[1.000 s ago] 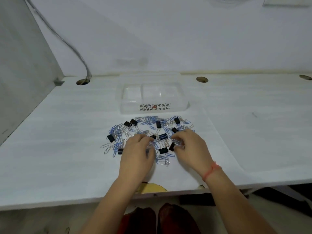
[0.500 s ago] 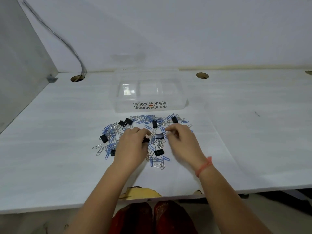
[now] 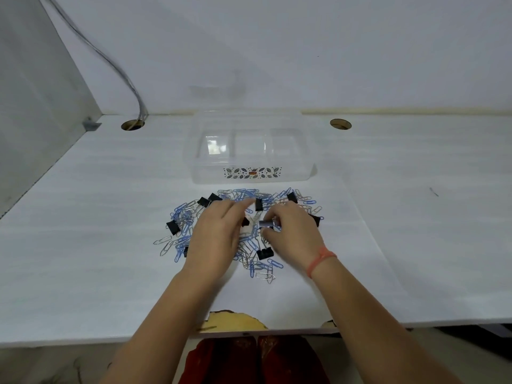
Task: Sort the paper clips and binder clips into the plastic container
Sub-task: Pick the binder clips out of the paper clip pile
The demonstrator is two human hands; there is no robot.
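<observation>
Binder clip [image 3: 266, 223] pinched in right hand [image 3: 293, 234]; left hand [image 3: 219, 239] closed on another.

Head-worn view, down onto desk [image 3: 83, 245]

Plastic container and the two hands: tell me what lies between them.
In the head view, the far edge of the clip pile lies between the plastic container and the hands, then bare table.

Both hands [image 3: 257, 234] amid scattered clips [image 3: 243, 195]
</observation>
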